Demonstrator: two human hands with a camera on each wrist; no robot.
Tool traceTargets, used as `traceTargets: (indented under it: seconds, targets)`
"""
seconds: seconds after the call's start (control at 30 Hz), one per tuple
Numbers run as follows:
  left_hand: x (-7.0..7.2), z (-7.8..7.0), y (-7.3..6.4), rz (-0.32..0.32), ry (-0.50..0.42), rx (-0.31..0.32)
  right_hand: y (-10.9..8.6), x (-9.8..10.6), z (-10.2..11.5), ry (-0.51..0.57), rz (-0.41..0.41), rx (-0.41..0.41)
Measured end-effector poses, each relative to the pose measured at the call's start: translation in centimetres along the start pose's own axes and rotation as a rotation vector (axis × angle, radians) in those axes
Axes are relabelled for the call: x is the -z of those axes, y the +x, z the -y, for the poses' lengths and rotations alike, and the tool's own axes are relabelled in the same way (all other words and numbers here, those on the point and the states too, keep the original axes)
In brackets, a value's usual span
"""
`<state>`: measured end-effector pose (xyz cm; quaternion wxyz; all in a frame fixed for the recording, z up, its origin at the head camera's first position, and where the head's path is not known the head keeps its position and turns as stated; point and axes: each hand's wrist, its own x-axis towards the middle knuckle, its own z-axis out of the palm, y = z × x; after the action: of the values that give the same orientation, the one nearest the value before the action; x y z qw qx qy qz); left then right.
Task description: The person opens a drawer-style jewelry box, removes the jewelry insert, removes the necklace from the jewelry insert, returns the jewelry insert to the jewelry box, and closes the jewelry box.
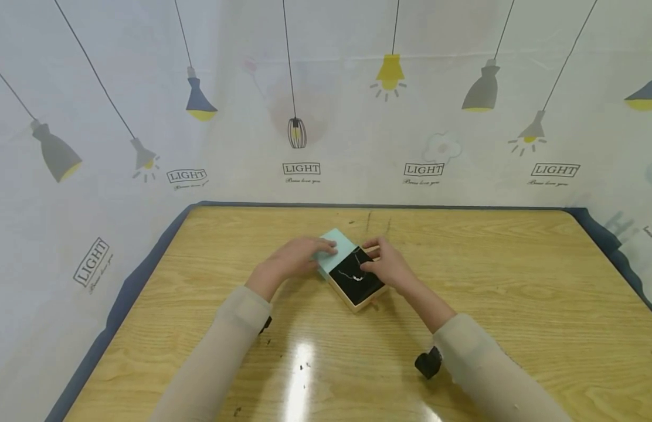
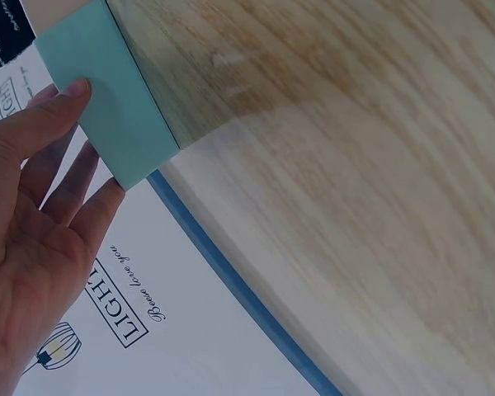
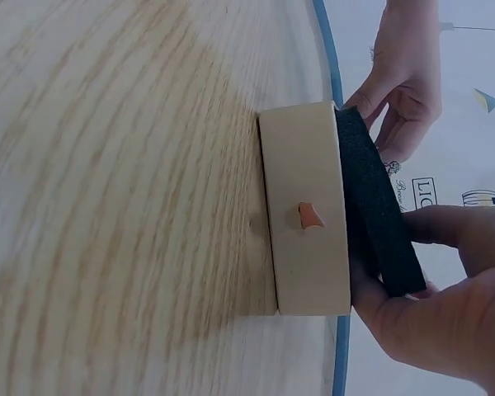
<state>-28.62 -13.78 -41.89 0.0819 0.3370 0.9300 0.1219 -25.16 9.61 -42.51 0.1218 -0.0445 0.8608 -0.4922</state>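
Observation:
A small jewellery box lies on the table, its cream drawer (image 3: 305,272) pulled partway out of a mint-green sleeve (image 1: 339,243). My left hand (image 1: 294,257) grips the sleeve, thumb on its top face and fingers along the far side and end. With my right hand (image 1: 390,266) I pinch a black foam insert (image 3: 381,206) between thumb and fingers. One long side of the insert stands tilted up out of the drawer in the right wrist view. A thin silvery chain (image 1: 356,278) with small bright beads lies across the black surface. An orange ribbon tab (image 3: 309,216) sticks out of the drawer's front.
The wooden table (image 1: 516,281) spreads around the box, with dark marks and a glare streak near its front. Behind it hangs a white cloth (image 1: 352,129) printed with lamps. A black wrist device (image 1: 428,362) shows below the right sleeve.

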Motion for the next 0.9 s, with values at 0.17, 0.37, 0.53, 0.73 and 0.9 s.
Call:
traceTargets:
  seconds: [0.17,0.37,0.53,0.73,0.9]
  targets:
    - [0.1,0.0,0.1,-0.006,0.017,-0.016,-0.2,0.1,0.0,0.063,0.019,-0.011]
    - [0.1,-0.1,0.1,0.006,0.006,-0.011,-0.3,0.3,0.1,0.098,0.016,-0.016]
    - [0.3,-0.2,0.2,0.008,0.003,-0.013,-0.2,0.6,0.3,0.187,0.017,0.01]
    - [0.1,0.0,0.3,-0.015,0.002,-0.021,-0.1,1.0,0.4,0.233,-0.006,0.064]
    - [-0.3,0.0,0.0,-0.054,-0.009,0.005,-0.2,1.2,0.6,0.279,0.006,0.051]
